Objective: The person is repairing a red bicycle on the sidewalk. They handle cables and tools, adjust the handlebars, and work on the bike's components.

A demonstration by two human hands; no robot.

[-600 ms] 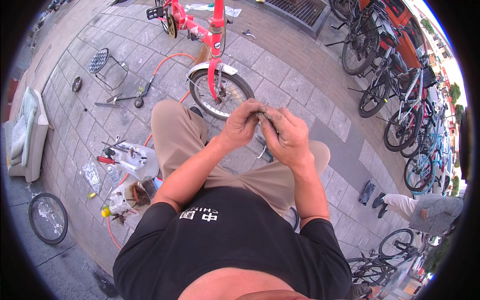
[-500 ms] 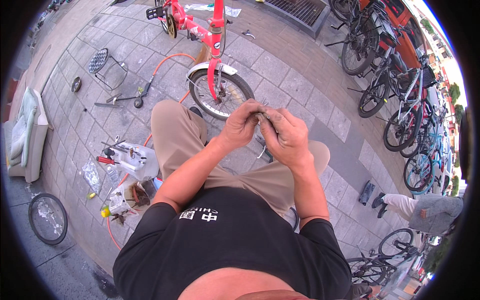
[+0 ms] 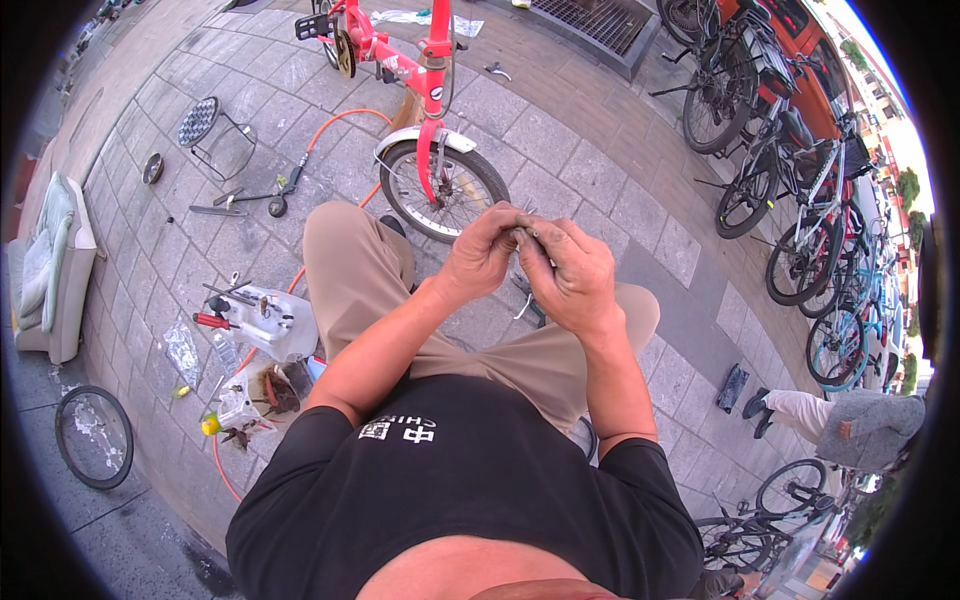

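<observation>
My left hand [image 3: 478,258] and my right hand [image 3: 573,272] meet above my lap, their dirty fingers pinched together around something small that I cannot make out. Just past them stands a pink folding bicycle [image 3: 431,80] with a white front mudguard. To my left, a white plastic container [image 3: 285,335] holds tools, among them a red-handled screwdriver [image 3: 212,320]; a second container [image 3: 240,400] with dirty items lies nearer me. Below my hands, partly hidden, is a dark metal part on the paving.
Tools [image 3: 280,200], an orange hose [image 3: 330,122], a stool [image 3: 200,120], a cushioned seat [image 3: 75,280] and a loose tyre [image 3: 124,440] surround me. Parked bicycles [image 3: 805,260] line the right, with a drain grate [image 3: 590,25] ahead. Another person [image 3: 865,428] is at the lower right.
</observation>
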